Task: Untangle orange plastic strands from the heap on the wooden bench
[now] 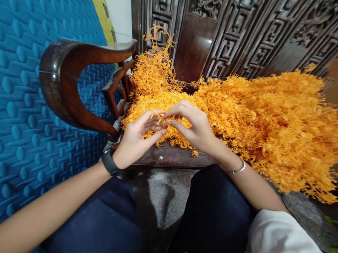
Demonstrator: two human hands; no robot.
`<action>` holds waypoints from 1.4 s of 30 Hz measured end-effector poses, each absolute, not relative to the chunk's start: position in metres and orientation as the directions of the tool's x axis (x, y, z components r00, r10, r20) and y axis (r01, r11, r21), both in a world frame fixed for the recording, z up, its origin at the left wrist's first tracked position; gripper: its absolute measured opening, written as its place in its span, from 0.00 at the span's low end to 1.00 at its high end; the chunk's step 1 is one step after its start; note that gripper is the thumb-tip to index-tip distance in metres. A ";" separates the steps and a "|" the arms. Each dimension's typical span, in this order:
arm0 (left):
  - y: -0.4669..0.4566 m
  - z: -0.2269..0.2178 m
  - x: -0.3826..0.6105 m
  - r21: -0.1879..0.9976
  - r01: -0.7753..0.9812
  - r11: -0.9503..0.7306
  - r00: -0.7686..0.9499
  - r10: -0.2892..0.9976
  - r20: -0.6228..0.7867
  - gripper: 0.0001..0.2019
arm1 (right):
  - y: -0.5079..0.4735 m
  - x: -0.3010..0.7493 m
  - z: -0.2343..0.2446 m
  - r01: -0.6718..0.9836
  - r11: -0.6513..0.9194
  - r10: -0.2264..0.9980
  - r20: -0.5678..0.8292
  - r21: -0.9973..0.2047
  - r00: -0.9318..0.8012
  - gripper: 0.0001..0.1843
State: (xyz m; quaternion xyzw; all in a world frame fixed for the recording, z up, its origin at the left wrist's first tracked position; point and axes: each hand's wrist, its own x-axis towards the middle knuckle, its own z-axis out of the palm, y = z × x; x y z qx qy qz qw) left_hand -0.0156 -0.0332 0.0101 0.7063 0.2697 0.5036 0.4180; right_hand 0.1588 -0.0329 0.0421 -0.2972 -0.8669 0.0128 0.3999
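Observation:
A big heap of orange plastic sprigs [270,121] covers the seat of a dark carved wooden chair [170,158]. My left hand [138,137], with a black watch on its wrist, and my right hand [193,127], with a thin silver bangle, meet over the left front part of the heap. The fingertips of both hands pinch one small orange sprig [162,118] between them. The fingers of both are curled round it.
The chair's curved armrest [70,82] rises at the left, its carved back [237,28] behind the heap. A blue padded wall mat [17,104] fills the left side. My knees in dark trousers are below, with speckled grey floor [161,198] between them.

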 end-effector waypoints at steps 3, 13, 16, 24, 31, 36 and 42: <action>-0.033 0.011 -0.017 0.795 0.121 -0.594 0.319 0.782 0.536 0.10 | -0.034 0.157 0.043 0.476 0.809 0.565 0.680 -0.345 -0.468 0.04; -0.043 0.021 -0.015 0.320 0.462 -0.827 0.262 0.472 0.842 0.05 | -0.041 0.146 0.041 0.404 0.791 0.594 0.735 -0.460 -0.327 0.04; -0.045 0.022 -0.014 0.234 0.510 -0.828 0.253 0.405 0.879 0.05 | -0.041 0.148 0.047 0.362 0.784 0.608 0.741 -0.504 -0.285 0.02; -0.041 0.016 -0.040 0.374 0.518 -0.769 0.022 0.449 0.893 0.02 | 0.015 0.245 0.057 0.517 0.723 0.406 0.888 -0.458 0.218 0.05; -0.025 0.011 -0.034 0.549 0.317 -0.773 0.019 0.584 0.811 0.03 | 0.060 0.256 0.003 0.602 0.497 0.646 0.730 -0.625 0.225 0.03; -0.023 0.012 -0.035 0.608 0.210 -0.765 0.034 0.628 0.778 0.08 | 0.066 0.271 -0.004 0.579 0.353 0.720 0.609 -0.735 0.333 0.07; -0.022 0.013 -0.032 0.655 0.115 -0.747 0.071 0.664 0.745 0.13 | 0.066 0.271 -0.004 0.523 0.279 0.795 0.500 -0.805 0.345 0.09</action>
